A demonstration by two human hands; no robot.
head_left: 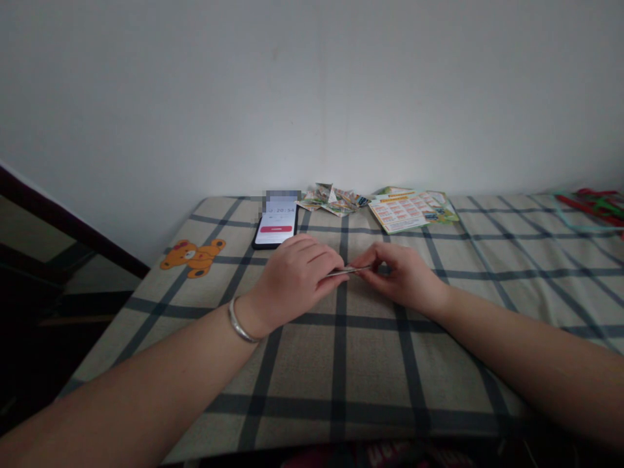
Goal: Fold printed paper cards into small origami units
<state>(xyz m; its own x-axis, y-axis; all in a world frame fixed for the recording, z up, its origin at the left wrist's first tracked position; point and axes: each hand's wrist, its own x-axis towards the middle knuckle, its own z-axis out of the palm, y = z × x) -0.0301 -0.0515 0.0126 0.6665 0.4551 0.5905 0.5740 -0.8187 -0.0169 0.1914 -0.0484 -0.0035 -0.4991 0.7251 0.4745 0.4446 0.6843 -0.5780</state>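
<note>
Pinching a thin flat piece (361, 268) are the left hand (298, 274) (silver bangle (236, 323) at the wrist) and right hand (403, 274)

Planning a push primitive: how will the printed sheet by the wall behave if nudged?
The printed sheet probably won't roll or tip: it lies flat on the checked tablecloth. It looks thin as paper or card, so likely light and bendable. It overlaps other printed paper, so a push might shift both.
</note>
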